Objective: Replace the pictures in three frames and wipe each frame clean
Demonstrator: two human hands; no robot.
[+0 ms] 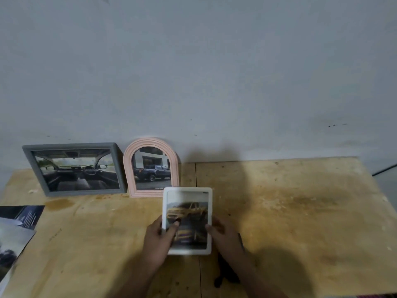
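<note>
The white frame's (pixel 187 220) yellow-car picture is motion-blurred; loose prints (pixel 15 237) are cut off at the left edge.

A white rectangular frame with rounded corners (pixel 187 220) sits upright in portrait pose above the wooden table, at about 6 o'clock in the view, showing a blurred picture of a yellow pickup. A pink arched ribbed frame (pixel 151 167) at 10 o'clock from it leans against the wall, holding a dark blue pickup photo. A grey rectangular landscape frame (pixel 74 168) stands just beside the arch, at 9 o'clock from it, with a car-interior picture. Loose printed pictures (pixel 16 233) lie flat at the table's 8 o'clock edge.
</note>
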